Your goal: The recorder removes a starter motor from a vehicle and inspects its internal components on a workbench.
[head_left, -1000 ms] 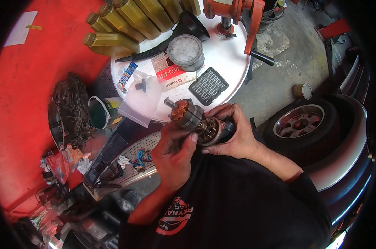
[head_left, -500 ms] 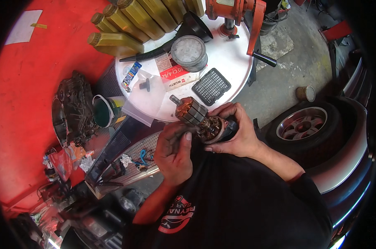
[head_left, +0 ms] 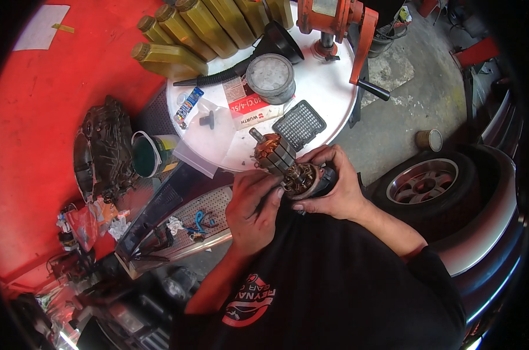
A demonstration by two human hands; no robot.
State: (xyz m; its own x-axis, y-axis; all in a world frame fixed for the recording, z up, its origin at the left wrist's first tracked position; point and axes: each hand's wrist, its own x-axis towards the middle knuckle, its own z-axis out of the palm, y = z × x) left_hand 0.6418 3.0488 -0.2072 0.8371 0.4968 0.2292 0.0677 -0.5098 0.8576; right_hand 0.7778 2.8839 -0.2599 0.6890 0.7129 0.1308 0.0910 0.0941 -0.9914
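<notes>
My right hand (head_left: 340, 186) is wrapped round the dark, cup-shaped end housing (head_left: 324, 182) of a small electric motor, above my lap. Out of the housing's open side an armature (head_left: 278, 154) with copper windings and a steel shaft leans up toward the table. Coppery parts, perhaps the brush gear (head_left: 301, 178), show inside the housing. At its left rim my left hand (head_left: 254, 213) is closed, thumb and fingertips pinched together. What the pinch holds, if anything, is too small and covered to tell.
A round white table (head_left: 341, 111) lies ahead, bearing a grey tin (head_left: 270, 77), a black grille (head_left: 300, 125), a black funnel (head_left: 282, 42), several gold bottles (head_left: 168, 61) and a red cranked device (head_left: 328, 20). A bucket (head_left: 145, 154) stands left; a car wheel (head_left: 423, 181) is right.
My left hand has moved in closer to the housing's rim, and its thumb has come up against the fingers. My right hand keeps its hold. The view has shifted slightly.
</notes>
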